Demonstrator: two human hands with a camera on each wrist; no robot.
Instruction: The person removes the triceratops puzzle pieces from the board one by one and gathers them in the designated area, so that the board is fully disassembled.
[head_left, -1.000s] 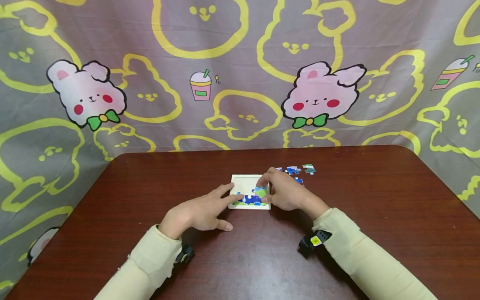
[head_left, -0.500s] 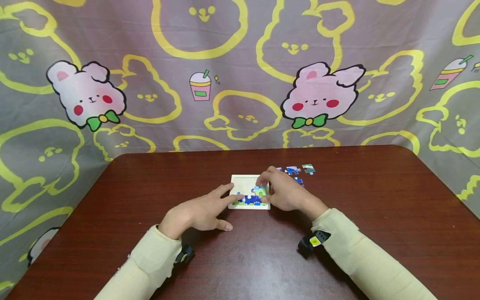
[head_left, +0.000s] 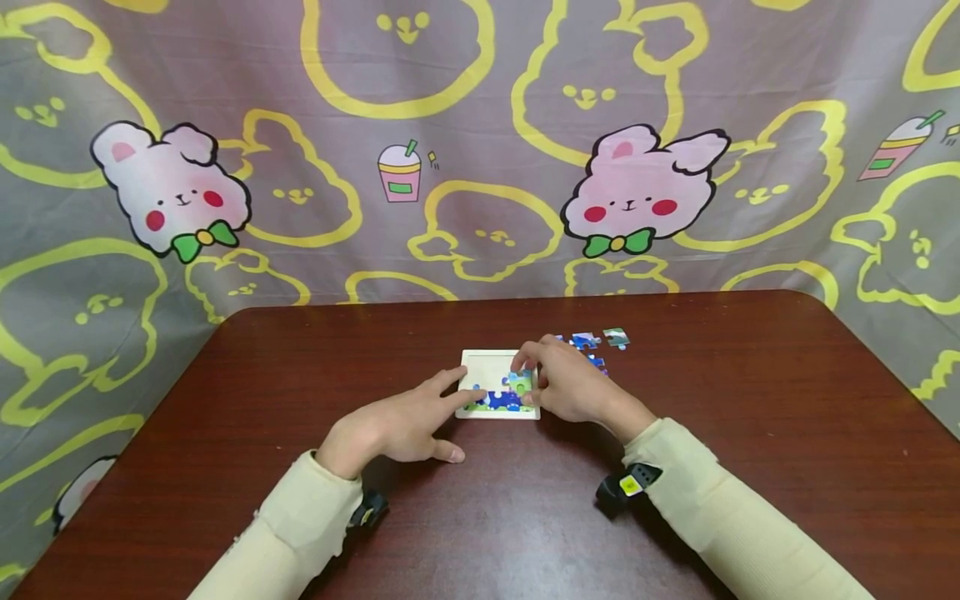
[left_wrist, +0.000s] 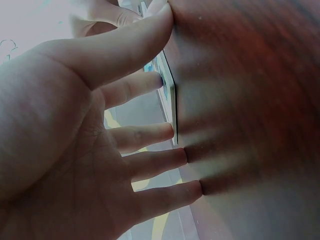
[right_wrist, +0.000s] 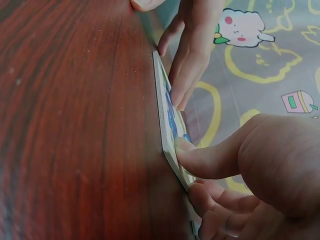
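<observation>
A small white puzzle tray [head_left: 483, 363] lies on the table, with joined jigsaw pieces [head_left: 498, 401] along its near side. My left hand [head_left: 393, 423] spreads over its left side with straight fingers. One fingertip rests on the pieces and another on the frame; in the left wrist view the remaining fingertips [left_wrist: 192, 189] touch the table. At the tray's right side, my right hand [head_left: 576, 385] pinches a green and blue jigsaw piece [head_left: 519, 383] between thumb and index finger. Its thumb [right_wrist: 186, 150] touches down inside the frame [right_wrist: 161, 100] in the right wrist view.
Several loose jigsaw pieces lie beyond my right hand, among them a blue piece [head_left: 583, 341] and a green-grey piece [head_left: 617, 337]; another piece [head_left: 597, 362] is partly hidden by the hand. A patterned curtain [head_left: 480, 150] hangs behind the brown table [head_left: 495, 517].
The green and blue piece under my right thumb and index finger has shifted very slightly to the left. My left hand stays in place.
</observation>
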